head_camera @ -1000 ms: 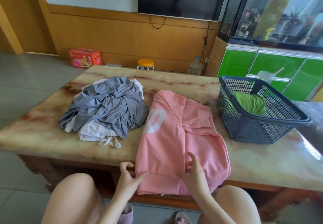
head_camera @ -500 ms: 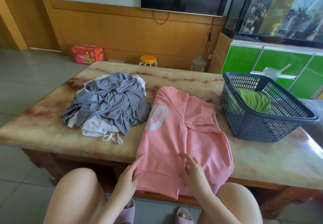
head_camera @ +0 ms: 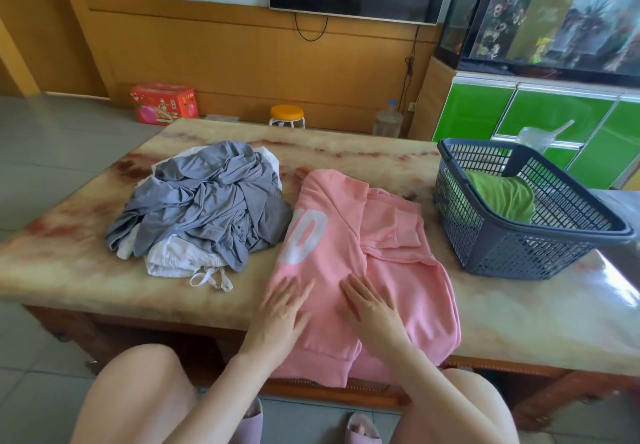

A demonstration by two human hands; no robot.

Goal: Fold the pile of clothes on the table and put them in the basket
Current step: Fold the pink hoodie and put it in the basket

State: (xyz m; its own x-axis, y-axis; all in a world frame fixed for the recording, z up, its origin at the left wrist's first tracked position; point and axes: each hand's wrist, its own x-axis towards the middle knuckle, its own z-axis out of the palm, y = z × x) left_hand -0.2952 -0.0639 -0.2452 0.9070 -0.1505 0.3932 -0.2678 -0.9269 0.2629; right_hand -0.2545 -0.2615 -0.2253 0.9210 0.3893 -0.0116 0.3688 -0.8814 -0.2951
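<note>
A pink sweatshirt with a white letter lies partly folded on the marble table, its hem hanging over the near edge. My left hand lies flat on its lower left part, fingers straight. My right hand presses flat beside it on the middle of the garment. To the left sits a crumpled pile of grey and white clothes. A dark blue plastic basket stands at the right with a folded green garment inside.
A white strap from the pile trails toward the near table edge. Beyond the table are a red box, a small orange stool and a water jug on the floor. My knees are under the near edge.
Both hands left the sweatshirt's hem at the table edge and moved up onto the garment, now lying flat on it side by side.
</note>
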